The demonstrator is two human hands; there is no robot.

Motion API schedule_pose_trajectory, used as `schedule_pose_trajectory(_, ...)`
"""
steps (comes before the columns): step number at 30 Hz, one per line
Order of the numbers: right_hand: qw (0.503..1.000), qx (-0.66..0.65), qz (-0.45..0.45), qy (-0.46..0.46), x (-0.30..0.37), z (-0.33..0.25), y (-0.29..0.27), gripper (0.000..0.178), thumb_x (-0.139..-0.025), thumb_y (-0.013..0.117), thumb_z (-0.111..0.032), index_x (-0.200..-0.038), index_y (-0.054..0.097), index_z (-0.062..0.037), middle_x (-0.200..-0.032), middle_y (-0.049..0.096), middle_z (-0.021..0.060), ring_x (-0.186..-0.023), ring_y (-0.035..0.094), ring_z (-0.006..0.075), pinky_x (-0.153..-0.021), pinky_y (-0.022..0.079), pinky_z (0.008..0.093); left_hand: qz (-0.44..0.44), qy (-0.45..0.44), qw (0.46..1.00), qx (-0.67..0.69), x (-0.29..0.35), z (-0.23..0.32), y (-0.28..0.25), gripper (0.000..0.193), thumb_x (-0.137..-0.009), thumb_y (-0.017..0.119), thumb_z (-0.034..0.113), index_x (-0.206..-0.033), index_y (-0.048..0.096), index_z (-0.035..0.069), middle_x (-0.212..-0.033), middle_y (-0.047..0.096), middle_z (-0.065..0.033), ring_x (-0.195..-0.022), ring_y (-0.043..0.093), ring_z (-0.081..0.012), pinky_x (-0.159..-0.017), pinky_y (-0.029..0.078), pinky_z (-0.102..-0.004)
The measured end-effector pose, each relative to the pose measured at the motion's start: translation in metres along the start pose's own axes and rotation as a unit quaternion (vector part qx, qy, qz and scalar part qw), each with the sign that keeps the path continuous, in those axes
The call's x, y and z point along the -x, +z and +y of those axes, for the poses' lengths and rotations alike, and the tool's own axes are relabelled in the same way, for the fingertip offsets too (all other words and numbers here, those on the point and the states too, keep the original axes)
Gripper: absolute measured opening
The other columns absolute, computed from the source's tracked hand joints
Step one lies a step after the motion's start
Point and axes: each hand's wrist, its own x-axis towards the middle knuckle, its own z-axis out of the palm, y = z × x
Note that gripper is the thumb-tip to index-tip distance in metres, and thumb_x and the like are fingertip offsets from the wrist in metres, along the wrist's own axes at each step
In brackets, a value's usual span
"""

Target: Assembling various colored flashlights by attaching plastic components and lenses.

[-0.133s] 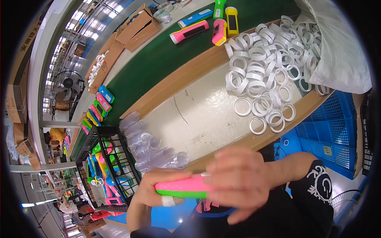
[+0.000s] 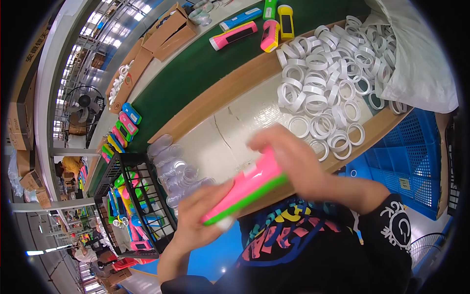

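Note:
A pink and green flashlight [image 2: 245,188] is held at a slant above the near edge of the work table. My left hand [image 2: 196,218] is closed round its lower left end, with a white wrap on one finger. Cupped over the raised right end is my right hand [image 2: 301,164], blurred by motion, its fingers curled round that end and hiding it. Beyond my right hand lies a heap of white plastic rings [image 2: 316,90]. Clear round plastic pieces [image 2: 171,161] are stacked in rows past my left hand.
At left stands a black basket [image 2: 152,208] of colourful flashlights. More flashlights [image 2: 240,35] lie on the green belt [image 2: 183,98] behind the cardboard rim [image 2: 225,90]. A white sack [image 2: 421,73] overhangs the rings; blue crates [image 2: 406,161] are at right. Open cartons [image 2: 169,36] sit far left.
Both hands have risen and moved away from my body with the flashlight. Its right end has tilted upward, and more of its pink side shows.

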Motion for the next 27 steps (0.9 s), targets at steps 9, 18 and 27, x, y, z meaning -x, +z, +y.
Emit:
schedule_pose_trajectory(9, 0.979, 0.074, -0.067, -0.179, -0.001, 0.034, -0.018, 0.04, -0.096, 0.038, -0.034, -0.114, 0.055, -0.002, -0.112, 0.056, 0.0116, -0.104, 0.052, 0.0227, -0.089, 0.04, 0.0335, -0.009, -0.098, 0.991, 0.085, 0.002, -0.013, 0.015, 0.048, -0.069, 0.073, 0.007, -0.116, 0.061, 0.006, -0.098, 0.064, -0.0131, -0.086, 0.063, -0.0245, -0.074, 0.05, -0.0316)
schedule_pose_trajectory(18, 0.95, -0.208, -0.009, 0.233, -0.006, 0.033, -0.018, 0.033, -0.094, 0.038, -0.025, -0.091, 0.06, -0.001, -0.096, 0.058, 0.0105, -0.09, 0.055, 0.0162, -0.082, 0.043, 0.0281, 0.024, 0.149, 0.968, -0.2, -0.016, -0.029, 0.027, 0.06, -0.061, 0.075, 0.008, -0.119, 0.059, 0.014, -0.104, 0.061, -0.0113, -0.079, 0.062, -0.0228, -0.069, 0.051, -0.0323)
schedule_pose_trajectory(27, 0.991, -0.03, -0.037, 0.122, 0.003, 0.024, -0.033, 0.023, -0.09, 0.044, -0.021, -0.084, 0.059, -0.005, -0.091, 0.061, 0.0095, -0.079, 0.061, 0.0175, -0.072, 0.05, 0.0304, 0.017, 0.195, 0.927, -0.32, -0.025, 0.009, 0.022, 0.053, -0.06, 0.072, 0.007, -0.112, 0.064, 0.013, -0.1, 0.061, -0.014, -0.068, 0.059, -0.0208, -0.055, 0.048, -0.028)
